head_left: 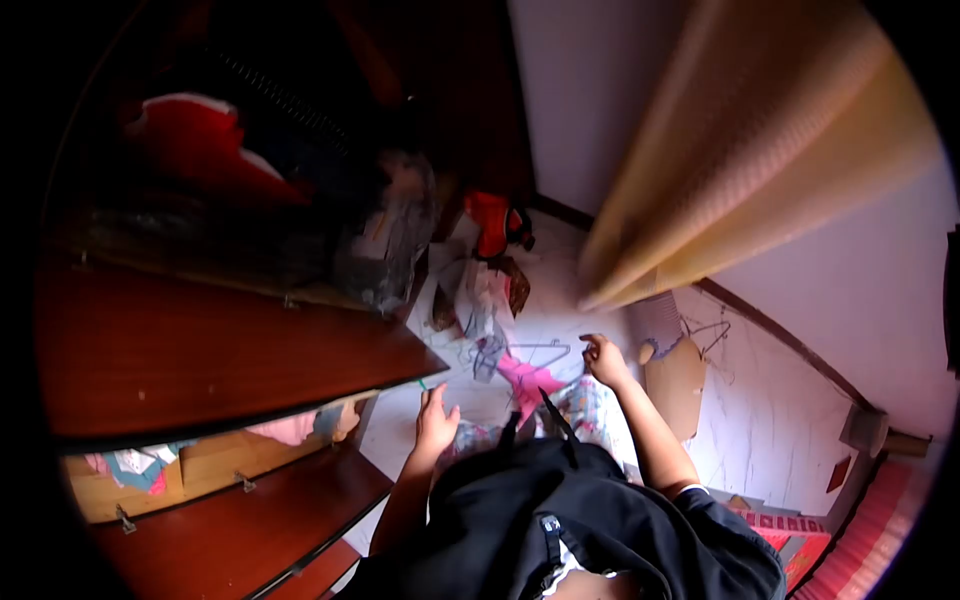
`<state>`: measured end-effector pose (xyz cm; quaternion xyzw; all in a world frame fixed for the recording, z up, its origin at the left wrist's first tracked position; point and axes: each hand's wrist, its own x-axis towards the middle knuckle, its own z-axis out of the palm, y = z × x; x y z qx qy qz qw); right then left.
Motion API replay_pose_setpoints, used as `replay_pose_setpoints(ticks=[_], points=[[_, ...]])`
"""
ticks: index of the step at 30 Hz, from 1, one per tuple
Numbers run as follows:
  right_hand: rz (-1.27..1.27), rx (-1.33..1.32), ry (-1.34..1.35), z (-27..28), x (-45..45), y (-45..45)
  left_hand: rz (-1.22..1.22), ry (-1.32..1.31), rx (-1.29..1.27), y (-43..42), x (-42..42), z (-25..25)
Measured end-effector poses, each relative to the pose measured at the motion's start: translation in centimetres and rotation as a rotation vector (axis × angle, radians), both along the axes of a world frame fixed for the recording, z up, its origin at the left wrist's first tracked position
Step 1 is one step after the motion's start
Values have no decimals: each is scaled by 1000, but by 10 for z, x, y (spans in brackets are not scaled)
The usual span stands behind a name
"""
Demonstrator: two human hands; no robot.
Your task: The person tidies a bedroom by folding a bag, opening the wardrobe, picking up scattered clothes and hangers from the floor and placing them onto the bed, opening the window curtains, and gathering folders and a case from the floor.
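My left hand (pixel 437 420) is raised beside the corner of a reddish-brown wooden cabinet door (pixel 240 350). Its fingers are stretched out and nothing shows in them. A small green bit (pixel 422 384) lies close to its fingertips, at the door's edge. My right hand (pixel 604 362) is out over the floor with its fingers loosely bent and apart, and I see nothing held in it. Left of it is a thin wire hanger (pixel 545 350), seemingly apart from the hand. Below the hanger is a bright pink cloth (pixel 528 382), just beyond my patterned trousers.
Open cabinet shelves at left hold folded clothes (pixel 150 462), a red garment (pixel 205 140) and plastic-wrapped items (pixel 385 235). Clothes and bags (pixel 485 300) lie on the floor ahead. A yellowish curtain (pixel 740 160) hangs at upper right, near a cardboard piece (pixel 675 385).
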<state>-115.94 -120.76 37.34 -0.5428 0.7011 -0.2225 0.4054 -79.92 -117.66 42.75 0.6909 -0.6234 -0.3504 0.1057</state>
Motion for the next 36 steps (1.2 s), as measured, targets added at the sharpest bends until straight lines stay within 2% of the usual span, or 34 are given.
replay_pose_setpoints(ticks=[1, 2, 5, 7, 9, 11, 12, 13, 15, 16, 17, 19, 20, 22, 24, 25, 26, 27, 28, 29, 30, 31, 32, 33, 35, 36], points=[[-44, 26, -62, -3, -15, -11, -43, -46, 8, -14, -8, -4], [-32, 78, 28, -24, -31, -17, -4, -23, 46, -27, -15, -12], [-137, 164, 85, -92, -58, -29, 113, -8, 178, -62, -23, -94], [-200, 230, 28, -111, -52, -42, -22, -145, 101, -82, -42, -116], [-194, 198, -8, -182, -42, -43, -88, -57, 15, -106, -55, -142], [-381, 301, -93, -258, -20, -31, -1, 55, 42, -103, -56, -200], [-370, 243, -138, -313, -13, -23, 97, 76, 187, -106, -56, -223], [-233, 272, 61, -330, -1, -30, 162, 98, 232, -98, -52, -261], [-209, 422, 233, -344, 36, -57, 193, 137, 147, -95, -40, -308], [-224, 388, 99, -322, 58, -86, 211, 130, 117, -88, -34, -336], [-185, 327, 21, -376, 62, -88, 251, 118, 104, -85, -31, -357], [-66, 307, 100, -417, 81, -124, 343, 73, 192, -85, -28, -379], [-106, 443, 79, -433, 93, -151, 377, 83, 210, -83, -22, -401], [63, 46, 140, -480, 109, -182, 467, 196, 207, -74, -13, -434], [36, 71, 168, -501, 126, -230, 533, 281, 174, -63, -10, -461], [72, -37, 158, -522, 128, -249, 525, 237, 210, -50, -6, -483], [85, -13, 171, -580, 120, -266, 555, 252, 207, -42, -5, -493], [42, -121, 278, -615, 116, -283, 584, 267, 203, -39, -6, -502], [56, 145, 94, -580, 122, -319, 688, 309, 300, -36, -5, -509], [72, -306, 108, -613, 116, -333, 821, 399, 349, -27, -7, -529], [47, -120, 172, -631, 113, -353, 931, 471, 436, -34, -9, -526], [121, 124, 75, -633, 110, -380, 1043, 543, 520, -44, -10, -517], [193, 108, 219, -629, 111, -389, 1096, 578, 581, -39, -8, -521], [262, 85, 362, -628, 112, -395, 1157, 598, 705, -60, -6, -505], [-141, 297, -345, -645, 116, -397, 1109, 552, 708, -50, -2, -534], [-128, 291, -415, -599, 137, -383, 1161, 631, 715, -62, -4, -532]])
